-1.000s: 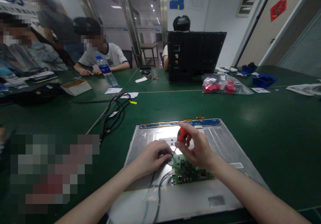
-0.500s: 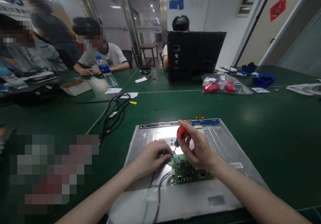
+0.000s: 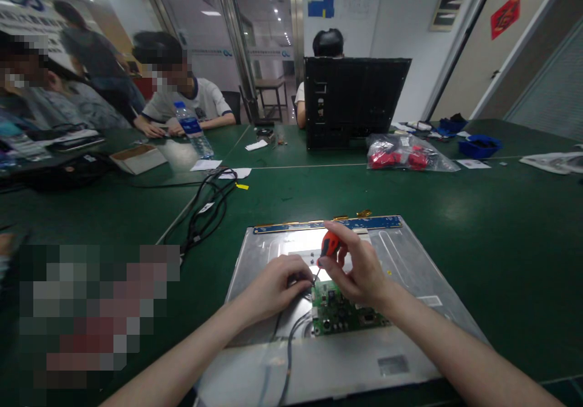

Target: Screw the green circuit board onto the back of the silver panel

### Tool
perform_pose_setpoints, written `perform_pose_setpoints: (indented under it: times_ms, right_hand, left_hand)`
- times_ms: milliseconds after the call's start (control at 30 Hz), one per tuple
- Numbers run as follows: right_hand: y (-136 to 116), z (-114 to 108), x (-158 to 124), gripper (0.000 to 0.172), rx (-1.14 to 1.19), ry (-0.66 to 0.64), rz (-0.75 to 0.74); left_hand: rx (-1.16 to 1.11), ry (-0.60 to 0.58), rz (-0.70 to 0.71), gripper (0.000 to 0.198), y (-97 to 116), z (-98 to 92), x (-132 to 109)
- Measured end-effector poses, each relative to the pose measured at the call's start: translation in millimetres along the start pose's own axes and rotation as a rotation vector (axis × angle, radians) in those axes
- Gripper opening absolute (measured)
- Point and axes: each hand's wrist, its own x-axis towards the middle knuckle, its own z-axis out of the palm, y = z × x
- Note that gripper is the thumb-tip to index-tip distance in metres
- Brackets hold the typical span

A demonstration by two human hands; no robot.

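Your right hand (image 3: 364,268) pinches the red and black handle of a screwdriver (image 3: 330,245) between thumb and fingers, with the index finger reaching over its top end. The screwdriver leans, and its thin shaft runs down to the upper left corner of the green circuit board (image 3: 334,313) — whether the tip sits in a screw is too small to tell. Your left hand (image 3: 281,280) rests just beside that corner, fingers curled and thumb drawn in toward them; you hide what lies between those fingertips, so I cannot tell if they grip anything. The board lies flat on a silver metal panel (image 3: 337,364), below your right hand, with a dark cable (image 3: 289,358) running from near its left side toward you. A blue strip (image 3: 285,228) lines the panel's far edge. All this lies on the green table (image 3: 523,243) — black cords (image 3: 221,203) sit to the left, and a bag of red things (image 3: 407,157) lies farther off, near an upright black screen (image 3: 357,100)
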Motion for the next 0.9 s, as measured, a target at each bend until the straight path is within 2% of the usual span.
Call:
perform_pose_setpoints:
  times_ms: [333,633,900]
  right_hand:
    - [1.2,-2.8,-4.1,0.055,0.024,-0.045,0.055]
    - [3.3,1.3,-5.1,0.059,0.014,0.010,0.013]
    - [2.5,1.2,-2.2,0.053,-0.019,0.007,-0.009]
  left_hand:
    - [0.009,0.003,-0.002,0.007,0.1,0.1,0.7]
    - [-0.008,-0.007,0.007,0.008,0.6,-0.9,0.5]
    - [-0.013,-0.006,0.001,0.009,0.6,-0.3,0.4]
